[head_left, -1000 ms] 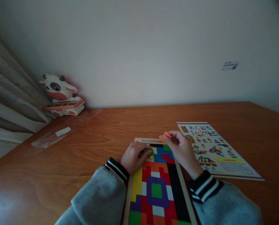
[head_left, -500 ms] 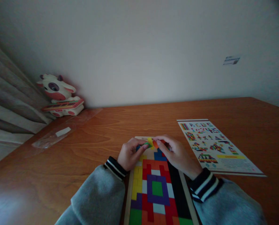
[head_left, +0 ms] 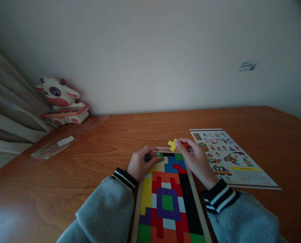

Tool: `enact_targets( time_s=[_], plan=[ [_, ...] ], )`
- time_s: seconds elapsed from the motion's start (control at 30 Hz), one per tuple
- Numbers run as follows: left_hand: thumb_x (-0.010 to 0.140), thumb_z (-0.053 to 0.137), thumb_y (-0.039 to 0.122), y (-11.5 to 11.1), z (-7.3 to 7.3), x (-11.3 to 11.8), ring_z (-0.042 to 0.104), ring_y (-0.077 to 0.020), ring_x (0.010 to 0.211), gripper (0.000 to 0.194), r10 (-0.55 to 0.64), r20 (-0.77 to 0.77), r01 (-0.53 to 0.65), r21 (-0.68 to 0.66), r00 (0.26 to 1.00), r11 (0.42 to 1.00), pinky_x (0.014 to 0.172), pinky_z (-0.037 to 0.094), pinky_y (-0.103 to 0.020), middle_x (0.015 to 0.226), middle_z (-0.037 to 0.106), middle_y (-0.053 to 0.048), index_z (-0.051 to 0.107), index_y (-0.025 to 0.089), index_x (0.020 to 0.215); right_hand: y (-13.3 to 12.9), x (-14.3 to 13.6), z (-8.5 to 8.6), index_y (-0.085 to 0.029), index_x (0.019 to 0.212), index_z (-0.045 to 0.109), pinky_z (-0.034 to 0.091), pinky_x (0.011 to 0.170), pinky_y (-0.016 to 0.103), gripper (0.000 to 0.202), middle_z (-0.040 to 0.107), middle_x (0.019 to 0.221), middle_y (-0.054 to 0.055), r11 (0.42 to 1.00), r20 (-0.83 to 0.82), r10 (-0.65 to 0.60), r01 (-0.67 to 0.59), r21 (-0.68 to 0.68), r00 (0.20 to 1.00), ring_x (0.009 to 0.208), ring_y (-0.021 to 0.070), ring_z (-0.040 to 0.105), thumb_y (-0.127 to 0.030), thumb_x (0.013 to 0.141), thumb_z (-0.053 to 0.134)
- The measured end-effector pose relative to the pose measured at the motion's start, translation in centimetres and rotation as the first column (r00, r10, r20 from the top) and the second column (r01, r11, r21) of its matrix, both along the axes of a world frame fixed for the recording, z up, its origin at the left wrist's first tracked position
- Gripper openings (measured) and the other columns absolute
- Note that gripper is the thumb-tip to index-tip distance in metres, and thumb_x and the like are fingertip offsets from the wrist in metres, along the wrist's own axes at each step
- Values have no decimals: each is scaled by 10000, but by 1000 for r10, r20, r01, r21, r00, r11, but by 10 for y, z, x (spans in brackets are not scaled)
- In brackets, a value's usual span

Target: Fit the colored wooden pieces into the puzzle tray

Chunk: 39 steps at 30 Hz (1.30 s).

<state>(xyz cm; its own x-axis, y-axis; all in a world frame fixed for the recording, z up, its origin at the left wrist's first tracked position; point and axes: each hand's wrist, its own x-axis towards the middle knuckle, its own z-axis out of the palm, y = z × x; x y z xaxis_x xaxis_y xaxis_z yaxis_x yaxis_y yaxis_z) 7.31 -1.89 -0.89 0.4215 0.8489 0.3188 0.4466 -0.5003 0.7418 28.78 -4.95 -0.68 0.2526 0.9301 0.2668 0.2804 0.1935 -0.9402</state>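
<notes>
Broadly, a pale wall fills the upper part of the view, above a brown wooden table, with a curtain hanging at the left. On the table, running toward the person, lies a wood-framed puzzle board filled largely with red, orange, yellow, black and purple shapes around a green rectangle. Right of it a printed sheet lies flat, well apart from the cow toy at the far left. Nearer than the toy is a clear plastic wrapper.

Both hands are at the board's far end. The right hand is closed to a narrow pinch, thumb against finger, on a yellow cross-shaped piece; this juts out leftward from the fingertips, in line with the board's far edge. An orange-red piece shows partly behind the same thumb, tucked among the fingers. The left hand, curled over the far left corner, has a green piece at its thumb tip, gripped between thumb and fingers, while something blue shows in its palm, mostly hidden.
</notes>
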Motion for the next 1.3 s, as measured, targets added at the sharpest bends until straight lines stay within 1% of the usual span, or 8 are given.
enact_targets(
  time_s=[0.13,0.27,0.4,0.67,0.87,0.97,1.1,1.3],
  plan=[
    [893,614,390,9,1,8,662,-184,838,215,-82,-126,98,127,989,987,825,500,-322,924,750,-39,740,233,969,1,0,-2,-186,1004,677,539,647,327,400,728,943,98,1000,-25,9,-9,-6,1000,766,217,679,-545,840,614],
    [828,700,379,9,3,9,640,-236,968,229,-44,-135,81,281,990,956,884,473,-375,1032,733,-73,740,225,993,-1,-2,-1,-190,993,681,523,647,316,381,724,933,81,1000,17,3,-3,-10,1000,758,202,665,-535,847,612],
    [912,587,335,-1,10,4,648,-215,899,205,-96,-208,162,329,973,931,859,447,-378,924,751,-68,739,222,990,-1,0,-4,-197,996,684,522,671,331,391,724,945,81,1000,46,-11,11,-11,999,780,210,663,-548,843,608],
    [962,451,273,-10,21,1,618,-221,1053,320,-279,-257,339,229,925,912,955,427,-395,1104,711,-92,656,229,1204,-1,-2,-3,-184,969,685,525,678,337,401,729,911,94,1000,75,2,-3,12,997,808,224,668,-553,862,571],
    [910,589,316,-3,9,-5,658,-195,926,275,-99,-26,103,221,995,970,873,501,-344,996,727,-82,644,195,1152,-8,-6,6,-203,991,694,526,695,328,328,738,940,68,997,139,83,-80,-23,987,782,200,676,-487,884,569],
    [853,682,350,-1,5,-6,674,-181,894,376,-132,52,122,155,990,980,862,520,-318,962,735,-64,632,200,1194,-12,-11,9,-218,974,709,525,758,338,270,738,943,51,988,208,150,-152,-8,967,827,199,682,-437,892,575],
    [852,686,356,-1,4,-3,677,-161,818,297,-139,104,129,97,985,987,796,533,-288,897,734,-52,694,200,1104,-11,-12,5,-231,977,712,518,812,353,246,734,969,46,978,229,195,-207,29,954,888,202,676,-423,892,584],
    [816,723,342,0,3,1,678,-180,883,268,-123,166,129,-26,978,991,784,539,-281,965,737,-70,715,175,1025,-11,-12,2,-239,972,707,522,810,361,244,741,965,43,972,249,231,-233,-19,941,886,206,677,-435,889,588]
  ],
)
